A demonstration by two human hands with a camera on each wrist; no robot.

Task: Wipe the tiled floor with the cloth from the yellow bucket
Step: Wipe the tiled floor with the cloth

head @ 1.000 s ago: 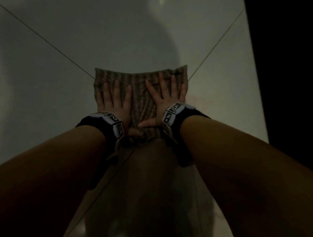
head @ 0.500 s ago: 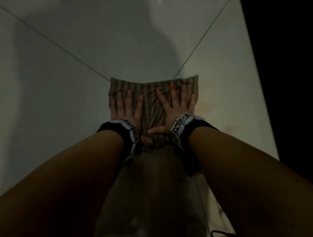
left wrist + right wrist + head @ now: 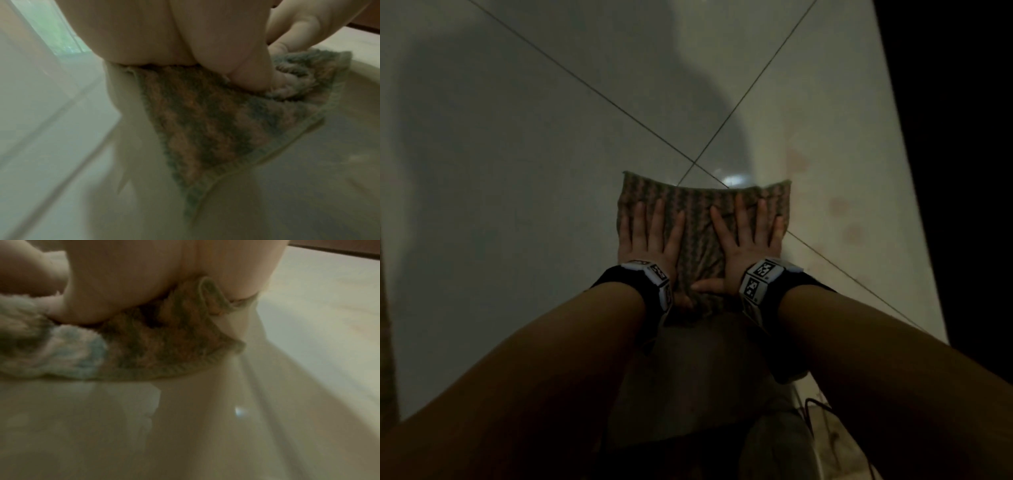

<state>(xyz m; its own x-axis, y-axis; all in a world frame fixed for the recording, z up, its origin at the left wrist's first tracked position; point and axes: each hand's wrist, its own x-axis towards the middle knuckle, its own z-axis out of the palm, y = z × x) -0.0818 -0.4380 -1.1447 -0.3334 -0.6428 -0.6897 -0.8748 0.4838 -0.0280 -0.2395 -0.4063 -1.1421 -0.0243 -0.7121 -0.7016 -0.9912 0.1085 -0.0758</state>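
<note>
Down on the tiled floor (image 3: 517,192), close to where two grout lines (image 3: 693,167) cross, I have the striped cloth (image 3: 700,219) spread flat beneath both palms. On the left, my left hand (image 3: 650,236) lies flat with fingers straight and a little apart, weighting the cloth's left half so that side cannot ride up. Between my hands a strip of cloth is bare, slightly rumpled near my thumbs, which almost meet at its near edge. To the right, my right hand (image 3: 748,240) lies the same way, fingers fanned toward the far hem, reaching nearly to the cloth's right edge. Neither hand grips; both press downward, which I judge suits pushing the cloth along as one wide pad. Further right, faint reddish marks (image 3: 839,205) sit on the tile, not yet covered. No yellow bucket is in view.
</note>
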